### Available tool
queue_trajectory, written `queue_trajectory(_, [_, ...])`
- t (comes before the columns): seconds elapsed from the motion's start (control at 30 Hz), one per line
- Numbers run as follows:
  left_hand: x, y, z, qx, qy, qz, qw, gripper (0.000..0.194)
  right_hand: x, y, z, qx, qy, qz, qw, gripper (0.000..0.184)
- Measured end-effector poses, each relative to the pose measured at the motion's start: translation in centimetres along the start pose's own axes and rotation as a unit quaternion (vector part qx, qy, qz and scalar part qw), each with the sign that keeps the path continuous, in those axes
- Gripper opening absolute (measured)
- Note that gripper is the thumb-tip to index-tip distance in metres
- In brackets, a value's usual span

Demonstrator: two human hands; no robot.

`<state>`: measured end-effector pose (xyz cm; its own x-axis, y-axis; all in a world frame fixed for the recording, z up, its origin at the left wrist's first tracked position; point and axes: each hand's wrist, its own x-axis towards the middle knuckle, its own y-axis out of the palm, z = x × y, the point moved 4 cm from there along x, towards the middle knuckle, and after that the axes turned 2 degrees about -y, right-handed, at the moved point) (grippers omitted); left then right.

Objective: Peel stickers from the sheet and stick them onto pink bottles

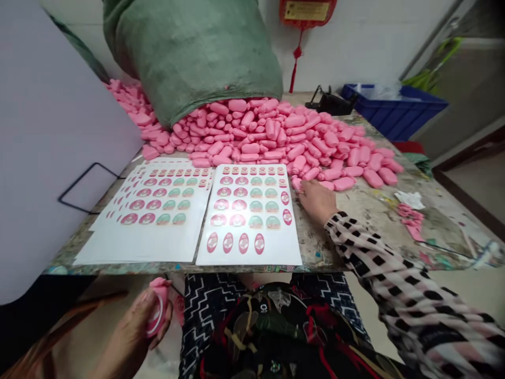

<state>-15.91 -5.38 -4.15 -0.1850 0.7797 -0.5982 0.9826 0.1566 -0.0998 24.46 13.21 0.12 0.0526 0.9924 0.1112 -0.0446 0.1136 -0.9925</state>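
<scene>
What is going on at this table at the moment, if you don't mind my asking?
A seated person's left hand holds a pink bottle-shaped piece with a label on it, below the table edge. The right hand is at the near edge of a large heap of similar pink pieces, in front of a green sack. Nearer the person, a sheet of printed stickers lies beside a fanned stack of similar sheets.
</scene>
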Motion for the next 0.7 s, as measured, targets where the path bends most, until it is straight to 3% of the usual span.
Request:
queue_trajectory(0.13, [2.1,-5.4,4.6,0.193,-0.020,-0.124,0.973,0.058,1.2,0.7,1.0,-0.057,-0.012,0.029,0.998,0.034])
queue_trajectory(0.23, [3.8,-8.1,6.9,0.369,-0.035,-0.177,0.912,0.072,1.9,0.8,0.7,-0.072,-0.017,0.036,0.997,0.036])
queue_trajectory(0.3, [4.1,-8.8,6.6,0.440,-0.015,-0.193,0.877,0.074,2.3,0.7,0.0,-0.064,-0.011,0.044,0.997,0.037])
queue_trajectory(0.37, [3.6,-8.1,4.8,0.432,-0.016,-0.175,0.885,0.067,2.2,0.3,-0.8,-0.026,0.011,0.038,0.999,0.038])
queue_trajectory(0.43, [2.3,-5.8,2.0,0.353,-0.023,-0.115,0.928,0.056,1.3,-0.6,-1.2,0.078,0.040,-0.001,0.996,0.041])
queue_trajectory(0.47, [1.4,-4.2,0.3,0.291,-0.015,-0.090,0.952,0.054,0.4,-1.1,-1.1,0.164,0.051,-0.026,0.985,0.044])
queue_trajectory(0.5, [0.6,-1.9,-1.6,0.232,0.023,-0.031,0.972,0.052,-0.7,-1.6,-0.7,0.266,0.059,-0.046,0.961,0.047])
queue_trajectory(0.53, [-0.2,0.5,-3.2,0.182,0.045,0.026,0.982,0.050,-2.2,-1.9,0.1,0.387,0.061,-0.051,0.918,0.048])
queue_trajectory(0.6, [-1.3,5.9,-5.7,0.101,0.062,0.143,0.983,0.046,-5.7,-1.9,2.7,0.587,0.059,0.032,0.807,0.047])
queue_trajectory(0.7, [-1.7,13.5,-7.6,-0.026,0.095,0.257,0.961,0.051,-11.1,-1.6,7.2,0.721,0.065,0.178,0.667,0.039])
